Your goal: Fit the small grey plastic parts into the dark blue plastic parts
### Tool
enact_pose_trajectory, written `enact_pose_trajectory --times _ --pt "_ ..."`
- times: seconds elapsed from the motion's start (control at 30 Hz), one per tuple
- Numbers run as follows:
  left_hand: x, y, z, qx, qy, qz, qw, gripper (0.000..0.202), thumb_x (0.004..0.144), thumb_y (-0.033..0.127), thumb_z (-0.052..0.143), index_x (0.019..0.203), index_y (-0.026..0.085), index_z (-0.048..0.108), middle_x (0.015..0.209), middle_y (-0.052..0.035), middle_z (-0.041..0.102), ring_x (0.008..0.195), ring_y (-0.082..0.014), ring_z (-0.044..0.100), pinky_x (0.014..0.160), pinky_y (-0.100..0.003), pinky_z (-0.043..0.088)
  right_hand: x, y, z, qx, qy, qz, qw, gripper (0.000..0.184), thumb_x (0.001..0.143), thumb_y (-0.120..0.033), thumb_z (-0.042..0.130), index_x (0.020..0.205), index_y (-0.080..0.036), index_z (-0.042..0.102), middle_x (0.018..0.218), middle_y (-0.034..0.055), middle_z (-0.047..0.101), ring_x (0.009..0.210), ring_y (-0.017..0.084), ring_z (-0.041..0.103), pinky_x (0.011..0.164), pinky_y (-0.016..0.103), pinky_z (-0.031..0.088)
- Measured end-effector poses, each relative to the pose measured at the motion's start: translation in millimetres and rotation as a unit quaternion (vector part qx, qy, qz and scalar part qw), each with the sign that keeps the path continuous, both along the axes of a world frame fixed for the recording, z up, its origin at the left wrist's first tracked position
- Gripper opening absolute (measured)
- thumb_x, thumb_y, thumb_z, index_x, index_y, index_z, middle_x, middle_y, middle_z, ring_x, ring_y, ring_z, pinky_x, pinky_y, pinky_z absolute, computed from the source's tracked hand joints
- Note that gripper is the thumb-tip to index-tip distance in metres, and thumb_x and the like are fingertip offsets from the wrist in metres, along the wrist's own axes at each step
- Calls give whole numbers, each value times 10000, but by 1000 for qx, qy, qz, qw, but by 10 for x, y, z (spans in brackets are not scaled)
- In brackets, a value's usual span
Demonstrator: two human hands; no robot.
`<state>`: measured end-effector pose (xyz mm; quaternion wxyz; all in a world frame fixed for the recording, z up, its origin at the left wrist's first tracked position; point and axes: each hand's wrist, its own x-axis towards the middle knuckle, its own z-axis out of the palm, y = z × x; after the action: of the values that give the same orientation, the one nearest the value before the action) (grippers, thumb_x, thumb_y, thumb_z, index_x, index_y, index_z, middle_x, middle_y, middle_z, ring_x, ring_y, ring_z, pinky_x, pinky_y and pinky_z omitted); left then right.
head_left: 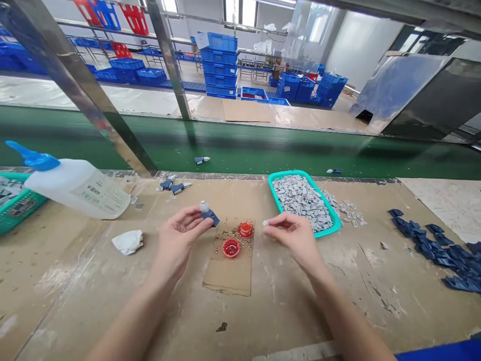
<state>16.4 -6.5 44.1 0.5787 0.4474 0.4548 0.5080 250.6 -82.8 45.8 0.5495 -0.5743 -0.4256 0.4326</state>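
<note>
My left hand (184, 231) grips a small dark-blue plastic part with a light grey tip (209, 213) between thumb and fingers. Across from it, my right hand (291, 231) pinches a tiny whitish piece (266, 223). Between and slightly below the hands, two red cups lie on a cardboard strip (230, 280): the nearer cup (231, 248) holds liquid, and the other cup (245, 230) sits just behind it. Close to my right hand is a turquoise basket (335, 223) full of small grey pieces (300, 200).
At left stand a white bottle with a blue nozzle (86, 188) and a green basket (22, 213), with a crumpled cloth (128, 242) nearby. Dark-blue parts (432, 240) lie in a pile at right. Behind the table edge runs a green conveyor belt (240, 150); a metal post (86, 100) rises at left.
</note>
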Motion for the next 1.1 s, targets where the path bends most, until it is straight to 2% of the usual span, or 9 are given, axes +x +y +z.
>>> enact_pose_trajectory --times 0.07,0.17,0.3,0.47,0.57,0.7,0.9,1.1 --pt "13 -26 1 0 -3 -13 1000 383 592 228 844 933 183 676 903 -31 710 830 -144 668 762 -233 560 -193 5 -49 -22 20 29 999 211 674 -380 789 752 -192 733 761 46 731 697 172 639 601 269 475" --pt "30 -62 5 3 -6 -21 1000 382 599 225 842 936 175 670 910 -43 720 840 -157 678 781 -253 561 -333 35 -160 -47 27 19 998 240 714 -402 754 786 -173 746 780 74 744 706 177 649 586 263 472" --pt "52 -109 13 -3 -9 -40 999 352 601 220 842 893 168 654 890 -55 735 842 -184 698 821 -300 560 -347 73 -281 -65 30 -25 997 277 680 -404 779 769 -150 716 734 81 736 658 172 649 581 265 486" --pt "86 -155 37 -9 5 -53 999 329 617 230 834 868 160 633 892 -70 738 866 -202 704 847 -316 555 -355 76 -326 -78 15 -33 996 290 674 -409 780 765 -144 706 752 90 735 694 185 663 633 284 504" --pt "103 -164 26 -14 5 -63 998 336 616 233 834 866 156 624 899 -72 735 865 -203 705 843 -311 555 -355 71 -318 -79 6 -32 996 289 672 -399 783 765 -137 703 745 90 729 687 180 653 628 282 497" --pt "125 -179 -28 -1 5 -85 996 313 635 232 823 865 158 624 907 -56 727 867 -190 701 836 -291 551 -342 51 -247 -64 47 -29 996 266 674 -384 789 758 -151 692 729 63 722 657 154 638 599 256 481" --pt "199 -252 -72 -14 12 -104 994 320 606 204 833 835 159 614 813 -33 730 812 -185 707 772 -284 574 -389 -53 -86 -9 106 17 994 182 720 -334 773 754 -185 673 713 12 707 655 119 621 576 215 454" --pt "264 -308 -40 -21 17 -114 993 326 568 186 841 798 164 611 792 -34 729 808 -201 707 732 -296 592 -446 -78 -46 -34 110 55 992 196 715 -345 772 756 -180 674 701 11 692 659 129 618 600 232 464"
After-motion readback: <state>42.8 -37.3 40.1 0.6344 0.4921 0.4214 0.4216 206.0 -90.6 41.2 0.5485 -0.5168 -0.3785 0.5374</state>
